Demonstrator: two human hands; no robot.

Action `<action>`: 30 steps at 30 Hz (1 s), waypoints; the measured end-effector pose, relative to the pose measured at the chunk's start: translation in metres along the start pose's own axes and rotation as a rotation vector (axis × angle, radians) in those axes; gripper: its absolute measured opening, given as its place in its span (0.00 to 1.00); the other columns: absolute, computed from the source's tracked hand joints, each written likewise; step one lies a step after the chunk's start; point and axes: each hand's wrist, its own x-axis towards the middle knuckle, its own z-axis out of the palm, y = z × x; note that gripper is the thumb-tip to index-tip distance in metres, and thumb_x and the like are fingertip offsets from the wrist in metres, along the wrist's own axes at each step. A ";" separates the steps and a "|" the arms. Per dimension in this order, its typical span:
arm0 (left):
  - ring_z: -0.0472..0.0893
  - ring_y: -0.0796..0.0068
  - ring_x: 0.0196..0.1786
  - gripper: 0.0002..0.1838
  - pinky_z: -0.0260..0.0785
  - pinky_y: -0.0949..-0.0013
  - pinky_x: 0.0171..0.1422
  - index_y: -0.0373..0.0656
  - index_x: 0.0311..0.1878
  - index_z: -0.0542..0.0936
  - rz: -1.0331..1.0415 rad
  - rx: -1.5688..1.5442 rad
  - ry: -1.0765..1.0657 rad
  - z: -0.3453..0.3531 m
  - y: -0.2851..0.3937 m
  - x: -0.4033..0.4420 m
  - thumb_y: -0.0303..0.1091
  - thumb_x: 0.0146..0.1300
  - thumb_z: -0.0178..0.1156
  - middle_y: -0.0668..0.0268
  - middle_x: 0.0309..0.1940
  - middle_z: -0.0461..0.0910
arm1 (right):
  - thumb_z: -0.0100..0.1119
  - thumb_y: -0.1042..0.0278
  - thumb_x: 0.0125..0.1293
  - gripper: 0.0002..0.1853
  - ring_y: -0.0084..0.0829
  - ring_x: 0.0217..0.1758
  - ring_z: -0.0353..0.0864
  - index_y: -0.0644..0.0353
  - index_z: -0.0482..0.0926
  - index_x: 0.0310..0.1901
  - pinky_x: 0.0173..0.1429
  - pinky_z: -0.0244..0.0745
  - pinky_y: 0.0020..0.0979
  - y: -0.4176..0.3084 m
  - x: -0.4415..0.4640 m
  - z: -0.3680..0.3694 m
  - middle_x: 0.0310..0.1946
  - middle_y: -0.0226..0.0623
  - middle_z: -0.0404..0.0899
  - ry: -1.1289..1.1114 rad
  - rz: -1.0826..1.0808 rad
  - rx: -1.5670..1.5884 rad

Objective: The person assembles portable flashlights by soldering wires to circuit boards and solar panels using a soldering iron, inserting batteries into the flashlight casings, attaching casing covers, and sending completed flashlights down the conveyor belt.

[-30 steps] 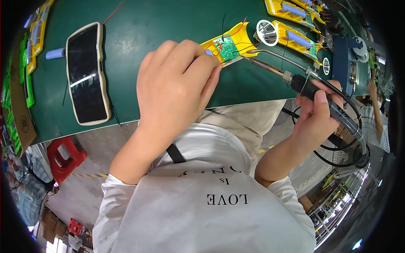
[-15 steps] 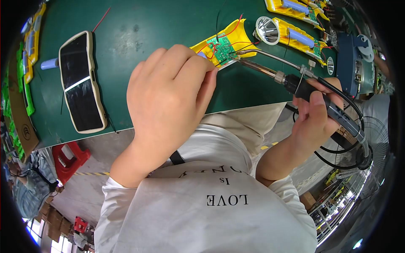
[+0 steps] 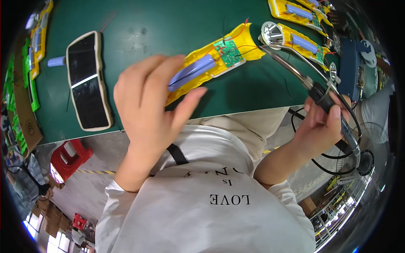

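A yellow plastic casing [image 3: 247, 40] lies slantwise on the green table, holding a blue cylindrical battery [image 3: 196, 71] and a green circuit board [image 3: 228, 52] with red and black wires. My left hand [image 3: 145, 95] is over the casing's left end, fingers and thumb apart, hiding that end; any contact is unclear. In my right hand [image 3: 322, 120] is a soldering iron [image 3: 322, 99] with a thin metal tube fixed alongside. Its tip is just right of the casing, apart from the board.
A phone [image 3: 89, 80] in a pale case lies on the left, beside a loose blue battery [image 3: 56, 62]. Several yellow casings [image 3: 291, 12] and a reflector cup [image 3: 272, 33] lie at upper right. A blue box [image 3: 352, 63] stands at the right edge, a red stool [image 3: 69, 160] below left.
My left hand has opened from its pinch near the board and moved left, uncovering the battery. The soldering iron has drawn off the board to the right.
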 end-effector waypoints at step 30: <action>0.72 0.71 0.31 0.08 0.61 0.70 0.38 0.40 0.28 0.75 -0.139 -0.026 -0.081 -0.012 -0.013 -0.012 0.29 0.41 0.61 0.69 0.28 0.72 | 0.43 0.68 0.55 0.11 0.17 0.11 0.52 0.70 0.68 0.30 0.21 0.59 0.23 0.005 -0.016 -0.027 0.10 0.27 0.54 -0.030 0.020 0.111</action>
